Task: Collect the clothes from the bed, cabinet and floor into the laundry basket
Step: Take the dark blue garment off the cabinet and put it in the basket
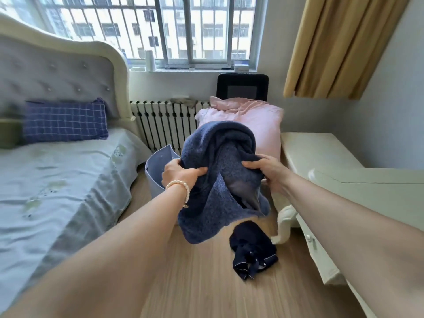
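Observation:
A bulky dark blue fleece garment (220, 180) hangs in the air between both my hands. My left hand (181, 174), with a pearl bracelet on the wrist, grips its left edge. My right hand (268, 171) grips its right side. Behind and left of the garment stands the light grey laundry basket (156, 171), mostly hidden by the cloth. A navy pyjama piece with white piping (252, 253) lies crumpled on the wood floor below the held garment. The bed (57, 187) at left has a grey sheet.
A white cabinet (344, 180) runs along the right wall. A pink quilt (247, 125) is piled on a black chair (242, 86) by the radiator (165, 120). A blue checked pillow (64, 121) leans on the padded headboard. Yellow curtain hangs at upper right.

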